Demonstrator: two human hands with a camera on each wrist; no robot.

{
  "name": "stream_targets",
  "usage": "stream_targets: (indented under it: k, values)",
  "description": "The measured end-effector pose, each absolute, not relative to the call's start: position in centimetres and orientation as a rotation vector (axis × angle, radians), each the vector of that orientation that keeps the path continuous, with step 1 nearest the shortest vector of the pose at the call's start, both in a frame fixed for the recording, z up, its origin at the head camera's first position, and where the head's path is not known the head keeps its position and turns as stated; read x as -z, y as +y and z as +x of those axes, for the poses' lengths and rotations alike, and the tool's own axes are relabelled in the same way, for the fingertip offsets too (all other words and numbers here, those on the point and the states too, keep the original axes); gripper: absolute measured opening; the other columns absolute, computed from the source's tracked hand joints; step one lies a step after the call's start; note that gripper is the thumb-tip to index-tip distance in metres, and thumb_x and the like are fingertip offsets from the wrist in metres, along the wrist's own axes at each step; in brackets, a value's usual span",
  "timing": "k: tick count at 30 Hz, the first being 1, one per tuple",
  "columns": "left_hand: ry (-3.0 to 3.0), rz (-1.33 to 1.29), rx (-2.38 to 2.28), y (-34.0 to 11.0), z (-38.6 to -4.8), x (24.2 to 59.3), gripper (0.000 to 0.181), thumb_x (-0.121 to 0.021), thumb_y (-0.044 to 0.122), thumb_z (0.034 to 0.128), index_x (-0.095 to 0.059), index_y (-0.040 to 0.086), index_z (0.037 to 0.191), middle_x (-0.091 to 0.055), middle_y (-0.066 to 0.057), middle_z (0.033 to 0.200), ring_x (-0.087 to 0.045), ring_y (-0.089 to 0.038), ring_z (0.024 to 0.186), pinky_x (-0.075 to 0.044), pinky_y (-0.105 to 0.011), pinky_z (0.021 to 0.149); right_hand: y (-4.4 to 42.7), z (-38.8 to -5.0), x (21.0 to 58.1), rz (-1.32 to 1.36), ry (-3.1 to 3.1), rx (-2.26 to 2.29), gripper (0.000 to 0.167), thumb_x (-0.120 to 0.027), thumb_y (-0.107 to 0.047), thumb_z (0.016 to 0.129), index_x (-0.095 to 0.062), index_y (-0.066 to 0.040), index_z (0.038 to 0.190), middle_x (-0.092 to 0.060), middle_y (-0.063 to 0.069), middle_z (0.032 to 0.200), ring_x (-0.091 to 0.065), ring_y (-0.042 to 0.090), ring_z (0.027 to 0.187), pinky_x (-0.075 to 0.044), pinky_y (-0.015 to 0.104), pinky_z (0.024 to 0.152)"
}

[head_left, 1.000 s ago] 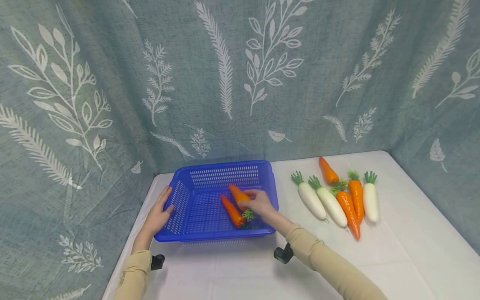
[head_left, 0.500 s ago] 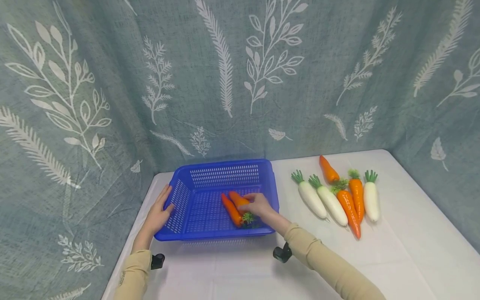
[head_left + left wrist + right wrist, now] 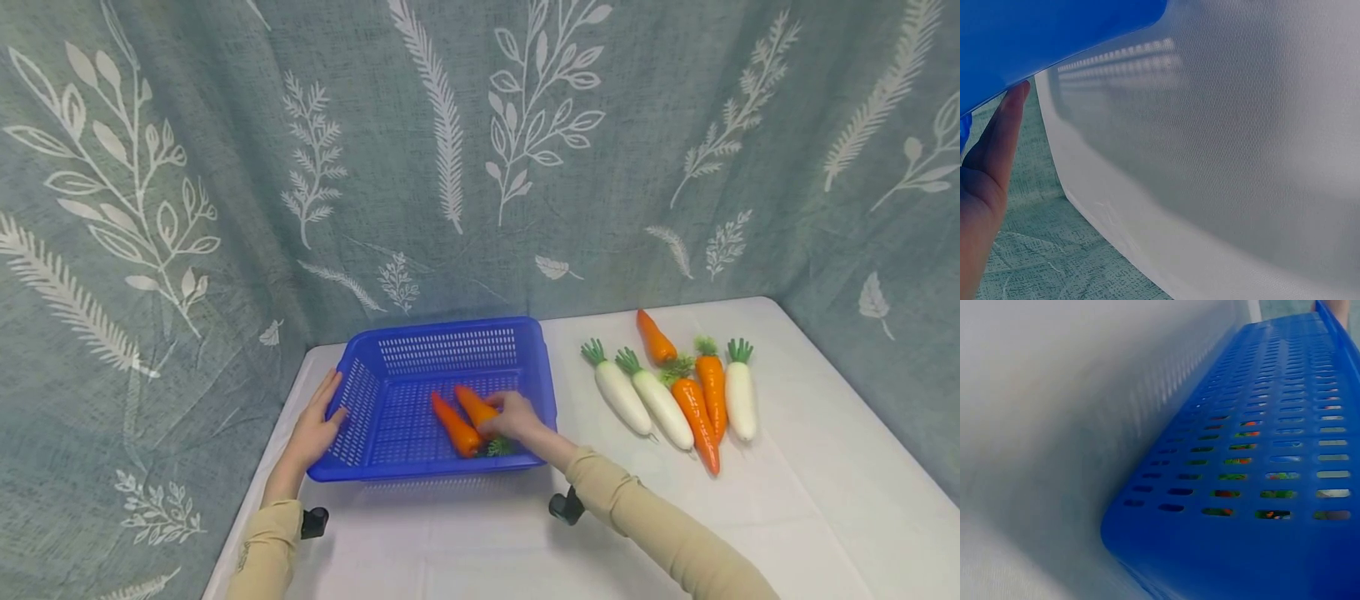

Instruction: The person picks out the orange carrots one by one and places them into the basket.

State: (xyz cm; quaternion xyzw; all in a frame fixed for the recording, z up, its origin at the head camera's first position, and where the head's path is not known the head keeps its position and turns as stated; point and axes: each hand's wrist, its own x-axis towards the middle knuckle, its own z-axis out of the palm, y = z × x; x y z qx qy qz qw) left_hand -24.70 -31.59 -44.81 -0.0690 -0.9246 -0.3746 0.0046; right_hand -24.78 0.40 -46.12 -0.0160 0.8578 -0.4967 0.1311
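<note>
A blue perforated basket stands on the white table, with two orange carrots inside, their green tops toward its near right corner. The right hand reaches over the right rim and pinches the right carrot near its top. Just left of it lies the other carrot. At the basket's left side, the left hand rests on the rim with straight fingers. The left wrist view shows the left hand touching the blue wall. Through the basket's slots in the right wrist view, bits of green and orange show.
Right of the basket lie white radishes with green tops and several more carrots, some touching. A patterned grey-green curtain hangs behind and beside the white table.
The left carrot in the basket has shifted slightly left, and the pinched one has moved a little toward the near side with the right hand. The left hand has stayed at the rim.
</note>
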Motion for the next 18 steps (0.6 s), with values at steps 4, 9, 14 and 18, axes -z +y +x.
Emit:
stream_targets:
  k: [4, 9, 14, 18]
  values:
    - [-2.896, -0.213, 1.177, -31.61, -24.66, 44.84, 0.058, -0.041, -0.001, 0.0954, -0.018, -0.004, 0.149, -0.007, -0.024, 0.158, -0.007, -0.047, 0.144, -0.01, -0.061, 0.115, 0.29, -24.71, 46.16, -0.057, 2.489, 1.372, 0.048, -0.075, -0.004, 0.071, -0.062, 0.005, 0.117, -0.064, 0.021, 0.118, -0.059, 0.026, 0.096, -0.052, 0.041, 0.091]
    - [-2.9, -0.208, 1.189, -31.65, -24.67, 44.84, 0.059, -0.041, 0.0, 0.0958, -0.017, -0.003, 0.149, -0.006, -0.023, 0.158, -0.007, -0.046, 0.144, -0.01, -0.061, 0.115, 0.12, -24.65, 46.15, -0.077, 2.502, 1.297, 0.044, -0.073, -0.002, 0.072, -0.064, 0.006, 0.114, -0.065, 0.021, 0.116, -0.06, 0.028, 0.096, -0.052, 0.042, 0.092]
    - [-2.896, -0.207, 1.196, -31.63, -24.75, 44.88, 0.059, -0.041, 0.0, 0.0955, -0.017, -0.003, 0.149, -0.006, -0.023, 0.158, -0.007, -0.046, 0.144, -0.01, -0.062, 0.115, 0.01, -24.59, 46.28, -0.06, 2.503, 1.282, 0.041, -0.072, -0.001, 0.074, -0.064, 0.005, 0.113, -0.065, 0.02, 0.114, -0.06, 0.027, 0.093, -0.053, 0.042, 0.092]
    - [-2.897, -0.206, 1.185, -31.68, -24.8, 44.94, 0.059, -0.041, -0.001, 0.0955, -0.017, -0.003, 0.149, -0.006, -0.024, 0.158, -0.007, -0.046, 0.144, -0.01, -0.062, 0.115, -0.04, -24.61, 46.3, -0.045, 2.508, 1.277, 0.04, -0.072, -0.001, 0.074, -0.064, 0.005, 0.113, -0.065, 0.02, 0.114, -0.059, 0.028, 0.094, -0.052, 0.043, 0.094]
